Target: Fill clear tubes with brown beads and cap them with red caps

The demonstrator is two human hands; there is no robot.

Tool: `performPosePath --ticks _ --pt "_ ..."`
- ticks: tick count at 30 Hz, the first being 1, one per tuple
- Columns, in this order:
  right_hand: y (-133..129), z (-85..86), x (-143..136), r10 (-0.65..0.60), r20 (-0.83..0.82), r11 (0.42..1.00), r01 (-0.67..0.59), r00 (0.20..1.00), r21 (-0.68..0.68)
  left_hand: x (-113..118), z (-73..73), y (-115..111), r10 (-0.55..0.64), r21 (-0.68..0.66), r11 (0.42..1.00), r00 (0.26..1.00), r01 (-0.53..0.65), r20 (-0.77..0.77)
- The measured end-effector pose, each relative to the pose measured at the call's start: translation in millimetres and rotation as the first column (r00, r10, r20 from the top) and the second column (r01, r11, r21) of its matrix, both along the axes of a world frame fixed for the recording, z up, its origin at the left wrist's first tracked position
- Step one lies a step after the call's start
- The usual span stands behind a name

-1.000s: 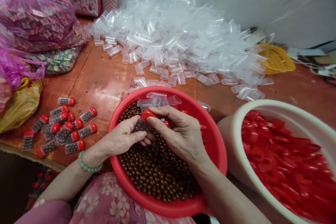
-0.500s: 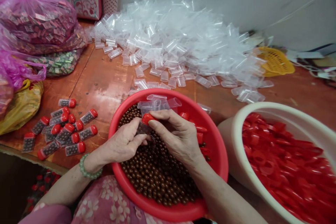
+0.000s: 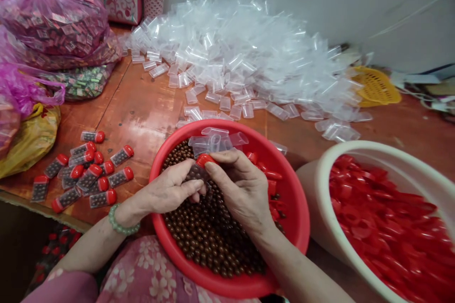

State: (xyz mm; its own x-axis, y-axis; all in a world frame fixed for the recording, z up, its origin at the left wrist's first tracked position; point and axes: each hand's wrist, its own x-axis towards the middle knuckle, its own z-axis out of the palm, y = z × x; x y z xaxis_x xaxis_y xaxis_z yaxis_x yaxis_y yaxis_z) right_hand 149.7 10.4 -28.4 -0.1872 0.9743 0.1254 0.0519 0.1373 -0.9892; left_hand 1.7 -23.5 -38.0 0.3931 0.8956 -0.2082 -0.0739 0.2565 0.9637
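One clear tube sits between your fingers, the left hand gripping its body and the right hand pinching its red cap, above the red basin of brown balls at the worktop's front edge.

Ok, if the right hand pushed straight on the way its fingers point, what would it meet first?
The red cap already at the right hand's fingertips; just past it, the clear container in the left hand, though depth is uncertain here.
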Motion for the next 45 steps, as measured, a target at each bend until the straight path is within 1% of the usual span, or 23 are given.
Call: performPosePath --ticks 2,3,8,10,14,16,19,21,24,26,27,29,31,34,36,38,41,45 --pt "-2 0.5 -1 -0.042 0.029 0.999 0.041 0.999 0.029 -1 0.9 1 0.002 -0.025 1.000 0.999 -0.001 0.042" --pt "-2 1.0 -1 -0.042 0.042 0.999 0.041 0.998 0.036 -1 1.2 1 0.002 -0.031 1.000 0.999 -0.001 0.039" --pt "1 0.5 4 0.036 0.051 0.999 -0.037 0.998 0.015 -1 0.9 2 -0.028 -0.022 0.999 1.000 0.028 -0.010" --pt "5 -2.6 7 0.052 0.049 0.999 -0.051 0.997 -0.014 -1 1.0 1 -0.030 0.000 1.000 0.999 0.030 -0.036" --pt "12 -8.7 12 0.129 0.003 0.984 -0.128 0.992 -0.124 -1 1.6 1 -0.038 0.046 0.998 0.989 0.045 -0.146" --pt "13 -8.8 12 0.135 -0.018 0.981 -0.136 0.991 -0.135 -1 1.8 0 -0.048 0.045 0.997 0.987 0.055 -0.154" --pt "9 -5.7 8 0.111 -0.022 0.991 -0.113 0.994 -0.077 -2 1.6 0 -0.046 0.046 0.998 0.989 0.053 -0.138" --pt "5 -3.7 6 0.087 0.008 0.996 -0.086 0.996 -0.012 -3 1.2 1 -0.042 0.041 0.998 0.994 0.047 -0.101" --pt "1 -3.8 5 0.034 0.083 0.995 -0.042 0.996 0.095 -4 0.4 1 -0.073 -0.012 0.997 0.995 0.074 0.062" --pt "0 -5.2 6 0.024 0.104 0.992 -0.036 0.994 0.117 -4 -0.5 0 -0.078 -0.038 0.996 0.988 0.084 0.136" --pt "1 -5.9 6 0.023 0.109 0.993 -0.035 0.994 0.109 -4 -1.0 0 -0.076 -0.042 0.996 0.988 0.082 0.136" --pt "1 -6.8 6 0.016 0.118 0.996 -0.026 0.993 0.084 -2 -2.1 0 -0.065 -0.034 0.997 0.993 0.069 0.096" --pt "1 -7.1 5 -0.009 0.129 0.996 -0.002 0.992 0.086 -1 -3.2 0 -0.059 -0.020 0.998 0.997 0.060 0.051" --pt "-2 -8.1 3 -0.063 0.117 0.985 0.043 0.991 0.164 2 -4.7 0 -0.012 0.004 1.000 1.000 0.011 0.026" --pt "-4 -9.7 2 -0.098 0.096 0.971 0.074 0.991 0.227 2 -5.3 1 0.017 0.009 1.000 0.999 -0.017 0.040" --pt "-5 -11.8 1 -0.116 0.078 0.958 0.091 0.990 0.270 2 -5.4 2 0.021 0.008 1.000 0.998 -0.021 0.062" --pt "-5 -13.9 0 -0.109 0.078 0.951 0.081 0.991 0.299 3 -5.3 3 0.024 0.023 0.999 0.999 -0.026 0.047" --pt "-5 -14.6 0 -0.086 0.093 0.945 0.051 0.992 0.322 4 -7.0 3 0.063 0.077 0.995 0.998 -0.064 0.014"
